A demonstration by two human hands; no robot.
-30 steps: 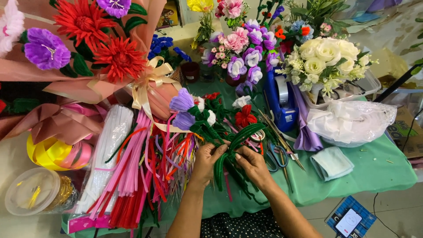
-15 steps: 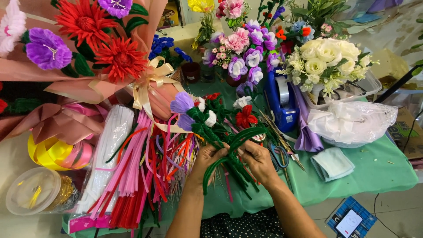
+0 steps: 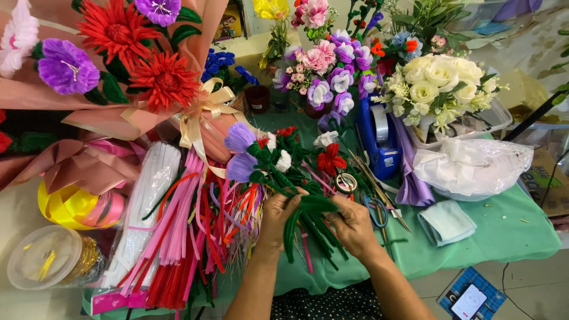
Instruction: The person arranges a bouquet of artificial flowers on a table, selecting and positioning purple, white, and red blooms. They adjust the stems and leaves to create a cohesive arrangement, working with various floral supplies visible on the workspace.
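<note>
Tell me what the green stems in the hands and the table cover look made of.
The green stems, gripped between the left hand and right hand, look like fuzzy pipe cleaners: matte, bristly pile, with one bent into a loop, so probably wire inside. The table cover looks like plain green cloth, matte and slightly wrinkled.

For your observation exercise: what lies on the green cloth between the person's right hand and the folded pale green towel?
In the head view, between the right hand and the folded towel lie blue-handled scissors and a few thin sticks on the green cloth.
</note>
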